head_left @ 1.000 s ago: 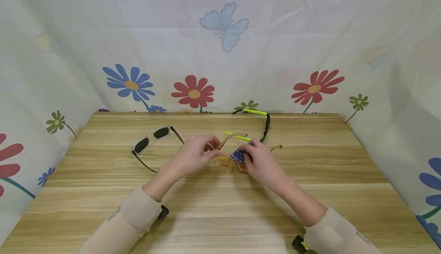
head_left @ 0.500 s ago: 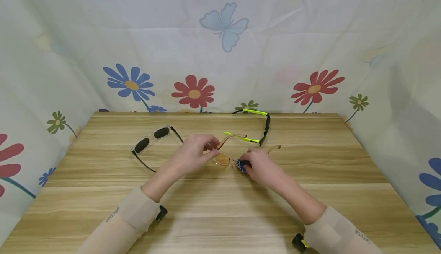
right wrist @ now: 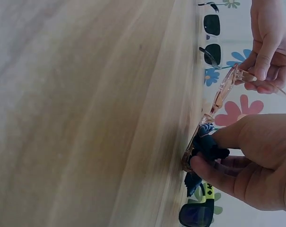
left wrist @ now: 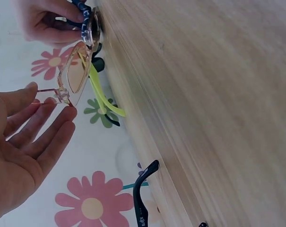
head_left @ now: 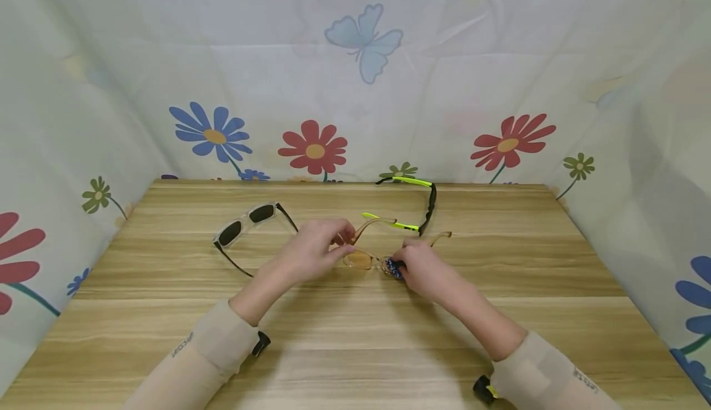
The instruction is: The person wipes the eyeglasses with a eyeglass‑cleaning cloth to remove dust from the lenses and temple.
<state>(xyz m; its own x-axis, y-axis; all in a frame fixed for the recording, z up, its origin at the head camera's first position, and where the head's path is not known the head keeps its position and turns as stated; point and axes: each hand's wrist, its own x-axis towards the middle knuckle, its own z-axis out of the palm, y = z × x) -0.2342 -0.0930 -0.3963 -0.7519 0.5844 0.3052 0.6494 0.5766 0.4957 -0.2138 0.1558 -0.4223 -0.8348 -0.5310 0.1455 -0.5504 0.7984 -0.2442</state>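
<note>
Amber-lensed glasses [head_left: 359, 260] with a clear frame are held up over the table, temples pointing away from the person. My left hand [head_left: 321, 246] pinches them at the left hinge, thumb on one side and fingertips on the other, as the left wrist view shows. With my right hand [head_left: 424, 268] I pinch a dark blue patterned cloth [right wrist: 208, 145] against the other lens. In the right wrist view the cloth wraps that lens on both faces, covering much of it. The glasses' lower rim is close over the tabletop.
Sunglasses [head_left: 245, 225] with dark lenses and a clear front lie unfolded at the left. Behind the held glasses, black and neon-green sports glasses [head_left: 431, 203] lie near the table's back edge. A floral curtain [head_left: 422, 107] surrounds the wooden table [head_left: 355, 360].
My right hand has bunched the cloth more tightly over the right lens and shifted slightly along it. The left hand keeps its hold on the hinge, almost still.
</note>
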